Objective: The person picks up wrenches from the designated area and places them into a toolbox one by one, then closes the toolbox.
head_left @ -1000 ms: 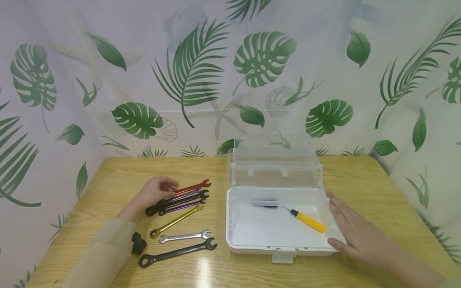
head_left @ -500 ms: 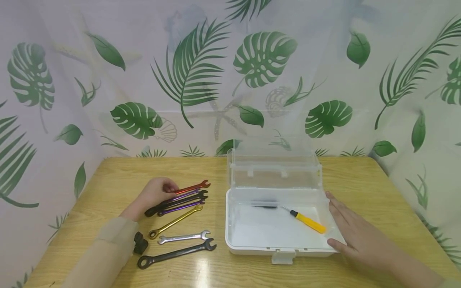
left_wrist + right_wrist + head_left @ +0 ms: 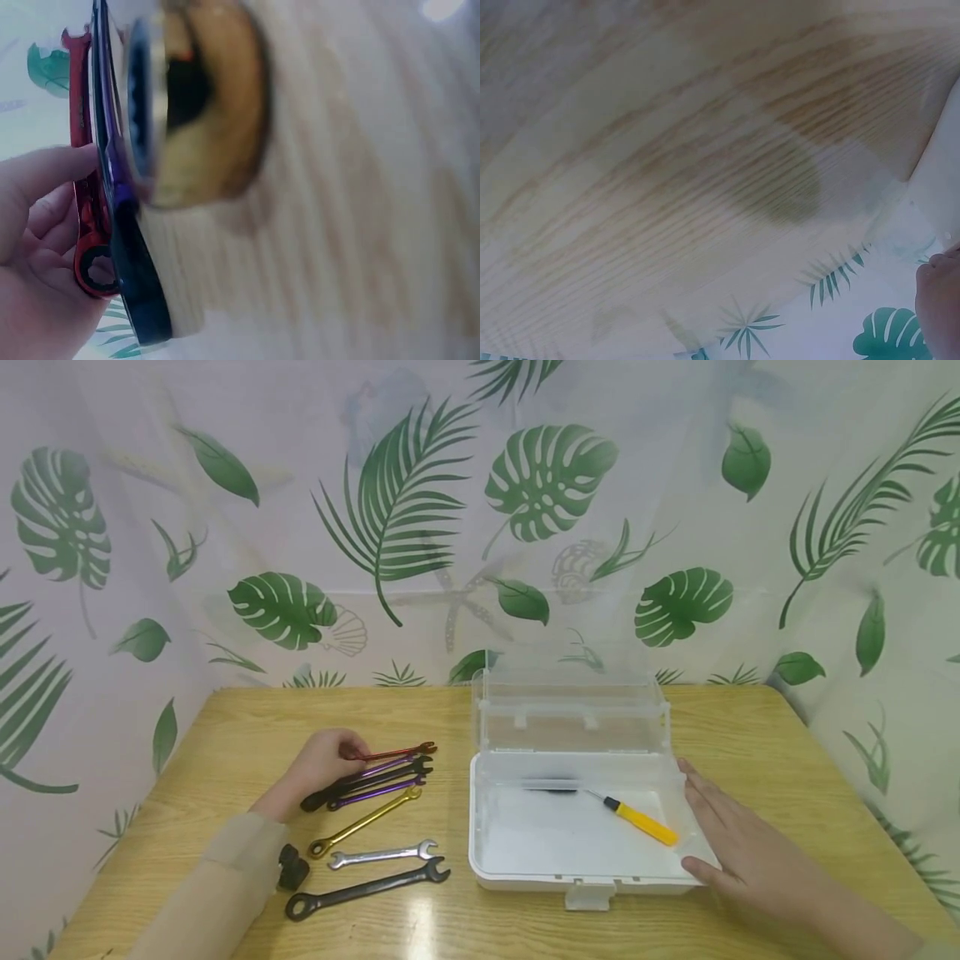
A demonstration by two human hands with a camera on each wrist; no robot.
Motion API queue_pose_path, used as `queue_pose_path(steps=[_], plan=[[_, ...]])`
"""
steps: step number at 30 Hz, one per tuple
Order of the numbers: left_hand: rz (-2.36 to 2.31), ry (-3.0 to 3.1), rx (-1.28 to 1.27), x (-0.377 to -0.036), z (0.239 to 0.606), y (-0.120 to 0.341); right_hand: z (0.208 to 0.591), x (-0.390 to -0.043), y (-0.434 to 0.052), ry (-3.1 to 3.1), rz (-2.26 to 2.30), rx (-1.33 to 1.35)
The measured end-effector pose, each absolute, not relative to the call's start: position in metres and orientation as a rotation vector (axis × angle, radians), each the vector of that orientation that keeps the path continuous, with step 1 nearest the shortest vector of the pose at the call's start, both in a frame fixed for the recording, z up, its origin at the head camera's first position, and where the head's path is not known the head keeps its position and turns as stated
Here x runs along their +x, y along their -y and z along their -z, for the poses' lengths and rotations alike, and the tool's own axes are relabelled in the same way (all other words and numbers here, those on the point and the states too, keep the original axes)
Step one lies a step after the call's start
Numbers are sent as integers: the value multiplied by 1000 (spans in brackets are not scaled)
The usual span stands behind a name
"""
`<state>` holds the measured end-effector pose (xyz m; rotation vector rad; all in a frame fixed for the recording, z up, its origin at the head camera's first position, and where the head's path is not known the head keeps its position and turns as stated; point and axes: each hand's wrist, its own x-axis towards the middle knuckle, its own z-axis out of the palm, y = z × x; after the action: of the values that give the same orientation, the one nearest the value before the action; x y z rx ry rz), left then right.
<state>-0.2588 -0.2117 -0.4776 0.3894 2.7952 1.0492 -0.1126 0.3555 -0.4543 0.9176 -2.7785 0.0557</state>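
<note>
**Q:** Wrenches — where do they lie, and what is each hand doing?

**A:** Red wrench (image 3: pixel 396 751) sits at the far end of a row of wrenches on the left of the wooden worktop (image 3: pixel 247 727). The left hand (image 3: pixel 318 764) has its fingers curled round the ring end of it; the wrist view shows the red ring (image 3: pixel 94 266) tucked against the fingers (image 3: pixel 45 169). Its open end looks tilted slightly off the wood, though that is hard to tell.

**Q:** And the other wrenches?

**A:** Just beside it, touching one another, lie a purple wrench (image 3: pixel 375 793) and a dark one (image 3: pixel 390 772). Nearer the person, apart from each other, are a gold wrench (image 3: pixel 366 821), a silver wrench (image 3: pixel 382 853) and a long black wrench (image 3: pixel 367 886). They are fanned side by side, probably so each can be taken singly.

**Q:** The right hand?

**A:** The right hand (image 3: pixel 738 847) lies flat with straight fingers against the right wall of a white box (image 3: pixel 480 827), seemingly to steady it. The clear lid (image 3: pixel 573 710) stands upright behind. Inside lies a yellow-handled screwdriver (image 3: pixel 637 822), slanted, beside a dark blurred item I cannot identify.
</note>
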Motion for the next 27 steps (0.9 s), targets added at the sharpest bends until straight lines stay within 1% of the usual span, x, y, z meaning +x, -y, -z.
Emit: queue_pose_path(steps=[9, 15, 23, 27], plan=[[-1076, -2792, 295, -256, 475, 212, 453, -112, -355, 2806, -39, 895], [-1048, -2851, 263, -253, 467, 206, 453, -112, -355, 2816, -38, 887], [-1099, -2881, 152, -245, 444, 200, 454, -112, -355, 2802, -37, 895], [-1144, -2877, 139, -241, 431, 198, 455, -113, -356, 2780, -38, 911]])
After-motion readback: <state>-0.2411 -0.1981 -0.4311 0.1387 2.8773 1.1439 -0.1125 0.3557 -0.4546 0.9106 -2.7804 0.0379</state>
